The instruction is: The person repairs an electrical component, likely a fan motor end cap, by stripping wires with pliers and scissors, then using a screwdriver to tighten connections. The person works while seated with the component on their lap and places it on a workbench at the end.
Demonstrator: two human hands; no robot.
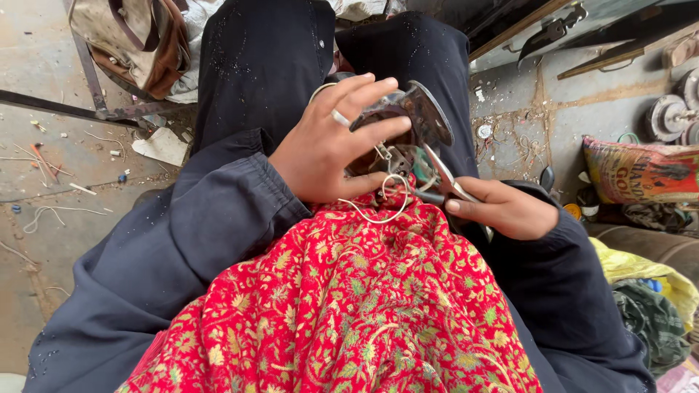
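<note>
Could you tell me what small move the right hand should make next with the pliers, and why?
Probably close the pliers on the loose wire loop. The right hand points their tips at the metal part, which the left hand steadies, and the wire curls free.

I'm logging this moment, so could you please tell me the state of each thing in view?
Left hand: gripping the metal part, ring on one finger.
Right hand: closed on the pliers.
Metal part: held up over the lap, worn and dark.
Pliers: tip at the part.
Wire: looped, loose on the red cloth.
Red cloth: crumpled on the lap.
</note>
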